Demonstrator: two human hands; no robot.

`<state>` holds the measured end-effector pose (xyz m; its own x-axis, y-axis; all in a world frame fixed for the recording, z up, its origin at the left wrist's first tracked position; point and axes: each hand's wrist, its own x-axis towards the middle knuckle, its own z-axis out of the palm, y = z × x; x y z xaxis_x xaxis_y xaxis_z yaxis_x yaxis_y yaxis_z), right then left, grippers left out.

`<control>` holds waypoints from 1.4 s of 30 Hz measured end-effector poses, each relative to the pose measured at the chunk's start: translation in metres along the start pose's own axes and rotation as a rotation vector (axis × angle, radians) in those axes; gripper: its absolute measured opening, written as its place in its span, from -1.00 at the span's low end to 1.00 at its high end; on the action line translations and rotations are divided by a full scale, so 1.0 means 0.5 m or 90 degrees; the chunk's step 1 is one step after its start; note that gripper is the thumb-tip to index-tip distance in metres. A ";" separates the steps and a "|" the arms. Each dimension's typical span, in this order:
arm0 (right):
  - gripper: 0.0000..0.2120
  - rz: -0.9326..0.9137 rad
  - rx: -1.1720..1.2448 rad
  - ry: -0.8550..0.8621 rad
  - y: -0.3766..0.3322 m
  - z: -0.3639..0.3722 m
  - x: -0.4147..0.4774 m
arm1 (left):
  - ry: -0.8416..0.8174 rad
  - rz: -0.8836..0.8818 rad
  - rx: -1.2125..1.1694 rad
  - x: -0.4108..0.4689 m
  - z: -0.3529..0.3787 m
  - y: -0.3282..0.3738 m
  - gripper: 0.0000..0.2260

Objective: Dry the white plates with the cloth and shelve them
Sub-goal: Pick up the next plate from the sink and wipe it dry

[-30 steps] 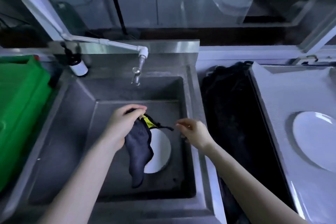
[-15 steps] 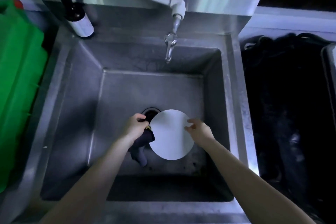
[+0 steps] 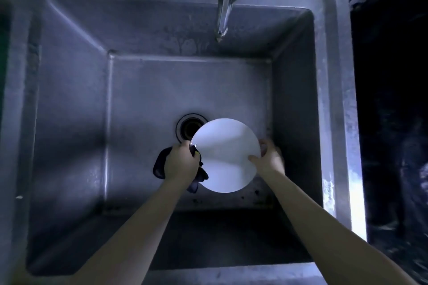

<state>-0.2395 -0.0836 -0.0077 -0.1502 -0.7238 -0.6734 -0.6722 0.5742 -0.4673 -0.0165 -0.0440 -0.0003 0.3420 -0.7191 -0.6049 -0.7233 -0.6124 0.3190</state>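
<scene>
Head view: low in a deep grey steel sink (image 3: pixel 69 99), a round white plate (image 3: pixel 225 155) is pinched at its right rim by the right hand (image 3: pixel 269 158) and gripped at its left rim by the left hand (image 3: pixel 181 162) along with a bunched dark cloth (image 3: pixel 159 164). A slip could be caused by a wet rim, and the plate chipped against the close right wall. Open room is left above and leftward.

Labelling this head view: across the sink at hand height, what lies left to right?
Grey steel sink's left wall → left hand gripping a dark cloth → round white plate → right hand → sink's right wall.
</scene>
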 end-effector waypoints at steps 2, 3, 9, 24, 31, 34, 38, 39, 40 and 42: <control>-0.56 0.024 0.045 -0.002 0.007 -0.001 0.005 | 0.014 0.011 0.044 -0.004 0.002 0.002 -0.81; -0.58 0.033 0.063 -0.001 0.011 -0.002 0.007 | 0.016 0.014 0.063 -0.005 0.001 0.004 -0.81; -0.76 0.063 0.143 -0.032 0.012 -0.007 0.016 | 0.000 -0.008 0.004 0.003 -0.014 -0.006 -0.84; -0.83 -0.042 0.400 -0.098 -0.090 -0.112 -0.102 | 0.071 -0.040 -0.302 -0.074 -0.183 -0.009 -0.94; -0.78 -0.111 0.456 -0.050 -0.160 -0.184 -0.211 | 0.154 -0.073 -0.532 -0.187 -0.337 0.011 -0.89; -0.78 -0.147 0.473 -0.018 -0.188 -0.199 -0.255 | 0.157 -0.025 -0.720 -0.257 -0.399 0.037 -0.86; -0.75 -0.199 0.480 0.013 -0.229 -0.206 -0.316 | 0.143 0.147 -0.752 -0.366 -0.467 0.088 -0.84; -0.75 -0.214 0.477 0.023 -0.239 -0.208 -0.331 | 0.134 0.183 -0.738 -0.391 -0.479 0.106 -0.81; -0.75 -0.227 0.478 0.029 -0.248 -0.210 -0.346 | 0.133 0.205 -0.728 -0.408 -0.489 0.125 -0.80; -0.75 -0.255 0.488 0.026 -0.265 -0.216 -0.376 | 0.152 0.212 -0.742 -0.432 -0.502 0.174 -0.88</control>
<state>-0.2004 -0.0649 0.2429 -0.0423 -0.9317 -0.3608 -0.0087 0.3614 -0.9324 -0.0028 -0.0242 0.3412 0.4329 -0.8629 -0.2608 0.1283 -0.2274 0.9653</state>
